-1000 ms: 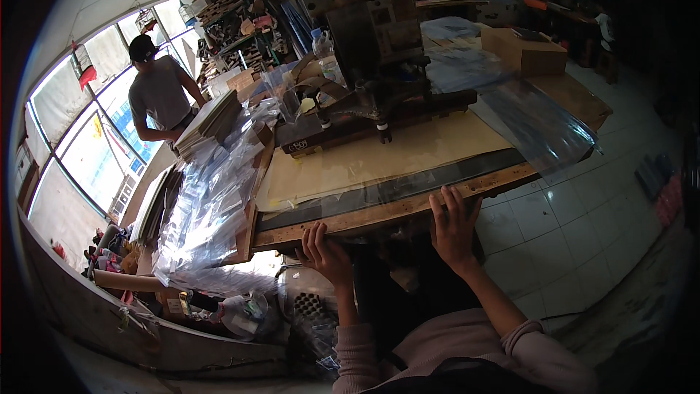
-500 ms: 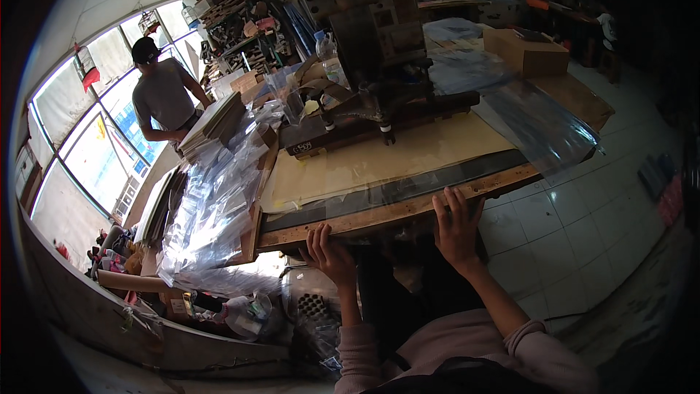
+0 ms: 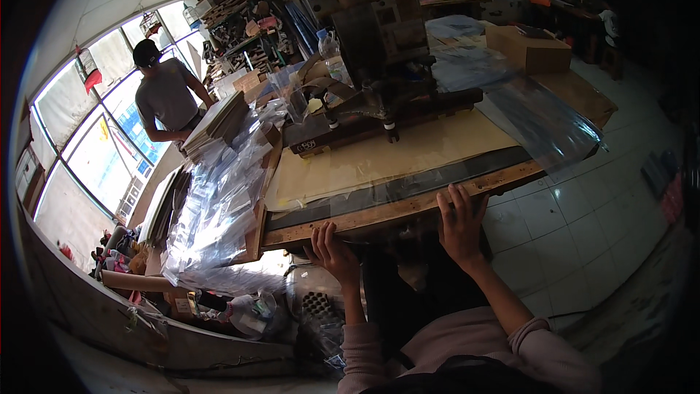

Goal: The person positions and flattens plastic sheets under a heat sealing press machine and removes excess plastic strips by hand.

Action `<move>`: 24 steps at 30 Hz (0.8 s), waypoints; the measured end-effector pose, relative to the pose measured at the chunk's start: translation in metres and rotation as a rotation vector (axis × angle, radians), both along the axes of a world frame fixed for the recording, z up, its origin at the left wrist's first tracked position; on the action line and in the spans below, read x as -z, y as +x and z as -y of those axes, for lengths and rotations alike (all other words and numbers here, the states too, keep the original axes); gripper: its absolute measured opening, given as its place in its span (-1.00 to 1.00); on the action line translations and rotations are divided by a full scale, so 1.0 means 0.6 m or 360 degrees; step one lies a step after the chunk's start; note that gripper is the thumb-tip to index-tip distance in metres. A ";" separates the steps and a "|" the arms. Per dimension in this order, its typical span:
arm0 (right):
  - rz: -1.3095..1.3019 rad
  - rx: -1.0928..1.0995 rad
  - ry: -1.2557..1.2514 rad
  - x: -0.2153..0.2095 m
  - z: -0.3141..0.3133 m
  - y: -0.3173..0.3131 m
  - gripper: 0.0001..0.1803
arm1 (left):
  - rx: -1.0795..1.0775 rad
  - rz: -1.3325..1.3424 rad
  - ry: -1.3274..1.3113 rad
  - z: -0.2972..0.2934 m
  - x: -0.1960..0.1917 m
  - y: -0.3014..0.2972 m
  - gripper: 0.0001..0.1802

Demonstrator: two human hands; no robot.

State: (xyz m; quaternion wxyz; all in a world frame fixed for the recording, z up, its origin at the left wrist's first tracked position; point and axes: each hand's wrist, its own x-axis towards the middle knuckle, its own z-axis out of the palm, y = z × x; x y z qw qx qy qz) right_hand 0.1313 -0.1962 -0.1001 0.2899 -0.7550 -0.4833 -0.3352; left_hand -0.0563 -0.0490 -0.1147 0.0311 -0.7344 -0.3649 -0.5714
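Hands at the front of a press table. The left hand point(image 3: 335, 257) has its fingers partly curled at the wooden edge point(image 3: 397, 213); the right hand point(image 3: 462, 228) lies more open there, thumb spread. Neither holds a loose item — how firmly they press cannot be told. The tan sheet point(image 3: 379, 164) lies on the table behind a dark strip point(image 3: 437, 177), its rear under the press bar point(image 3: 430, 106). The step appears to be steadying or waiting; reaching the sheet would call for releasing the edge — fingers clear of the bar.
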 end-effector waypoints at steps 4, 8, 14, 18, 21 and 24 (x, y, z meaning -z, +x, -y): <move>0.0012 0.0017 -0.0022 0.000 0.003 0.001 -0.42 | -0.0028 -0.0030 0.0014 0.000 0.002 0.001 -0.63; 0.0010 0.0009 0.0010 0.001 0.002 -0.004 -0.43 | -0.0079 -0.0090 0.0014 0.001 0.007 -0.004 -0.62; 0.0010 -0.0003 0.0043 0.005 -0.003 -0.006 -0.42 | -0.0095 -0.0082 0.0011 -0.002 0.011 -0.004 -0.59; 0.0019 0.0025 0.0051 0.006 -0.008 -0.003 -0.40 | -0.0076 -0.0017 0.0057 -0.009 0.016 0.003 -0.60; -0.0012 0.0022 0.0011 -0.002 -0.004 -0.008 -0.44 | -0.0072 -0.0012 0.0025 -0.004 0.010 0.001 -0.60; -0.0032 0.0061 -0.0012 -0.010 -0.002 -0.013 -0.48 | -0.0069 -0.0035 0.0009 -0.008 0.009 0.001 -0.61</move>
